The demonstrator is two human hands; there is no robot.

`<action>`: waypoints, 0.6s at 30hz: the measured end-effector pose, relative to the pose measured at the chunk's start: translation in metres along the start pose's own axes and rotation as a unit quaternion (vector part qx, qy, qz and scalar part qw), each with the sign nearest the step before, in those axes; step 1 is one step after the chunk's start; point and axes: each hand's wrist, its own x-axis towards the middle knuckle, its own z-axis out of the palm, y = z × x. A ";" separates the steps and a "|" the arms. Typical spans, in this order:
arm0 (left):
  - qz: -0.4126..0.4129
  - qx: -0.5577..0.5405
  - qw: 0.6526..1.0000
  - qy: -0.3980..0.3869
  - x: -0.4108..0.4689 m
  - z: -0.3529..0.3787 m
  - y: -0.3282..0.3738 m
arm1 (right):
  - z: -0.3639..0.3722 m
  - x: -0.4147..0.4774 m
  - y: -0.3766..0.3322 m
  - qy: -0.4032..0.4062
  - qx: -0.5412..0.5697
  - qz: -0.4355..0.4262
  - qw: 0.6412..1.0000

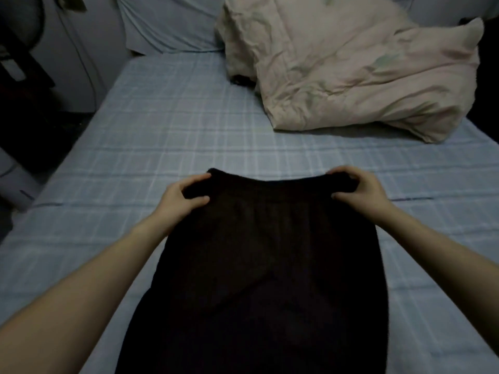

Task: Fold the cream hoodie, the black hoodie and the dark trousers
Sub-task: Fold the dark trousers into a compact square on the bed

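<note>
- Far left of frame: dark clutter (pixel 24 85) beside the bed, too dim to identify.
- Bed sheet (pixel 167 125), pale blue plaid, fills most of the frame.
- Upper left-centre: pale blue pillow (pixel 167 25) at the head of the bed.
- Left hand (pixel 183 201), left of centre: thumb and fingers pinched shut on the left corner of the waistband, forearm running to the lower left corner.
- Dark trousers (pixel 259 279), centre to bottom centre: spread flat on the sheet, waistband at the far end at mid-frame, fabric widening toward the bottom edge and cut off there. Legs not visible.
- Right hand (pixel 356 188), right of centre: fingers curled over and clamped on the right corner of the waistband, forearm running to the right edge.
- Hands well apart, one at each end of the waistband.
- Upper right: crumpled cream duvet (pixel 351 68) heaped on the sheet, well apart from the trousers.
- Small dark item (pixel 240 79) peeks from under the duvet's left edge, can't tell what it is.
</note>
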 end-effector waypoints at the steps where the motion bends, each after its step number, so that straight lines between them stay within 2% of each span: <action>1: 0.022 0.037 0.999 0.015 0.027 0.008 -0.009 | 0.009 0.023 0.011 0.026 -0.020 0.003 0.999; 3: 0.015 0.204 0.978 0.029 0.062 0.033 -0.029 | 0.034 0.052 0.031 0.037 -0.080 0.032 0.996; 5: -0.012 0.379 0.925 0.024 0.065 0.071 -0.046 | 0.069 0.052 0.049 0.011 -0.132 0.047 0.990; 7: 0.037 0.463 0.885 -0.038 0.034 0.115 -0.063 | 0.113 0.018 0.061 -0.018 -0.180 0.045 0.982; 10: 0.097 0.517 0.840 -0.134 -0.018 0.161 -0.098 | 0.162 -0.065 0.068 -0.054 -0.250 0.054 0.965; 13: 0.110 0.530 0.831 -0.129 -0.024 0.172 -0.142 | 0.191 -0.113 0.097 -0.093 -0.296 0.044 0.950; 16: 0.139 0.531 0.830 -0.102 -0.013 0.182 -0.174 | 0.207 -0.116 0.126 -0.056 -0.328 0.013 0.943; 18: 0.123 0.537 0.826 -0.120 -0.009 0.184 -0.178 | 0.211 -0.113 0.133 -0.053 -0.328 0.010 0.943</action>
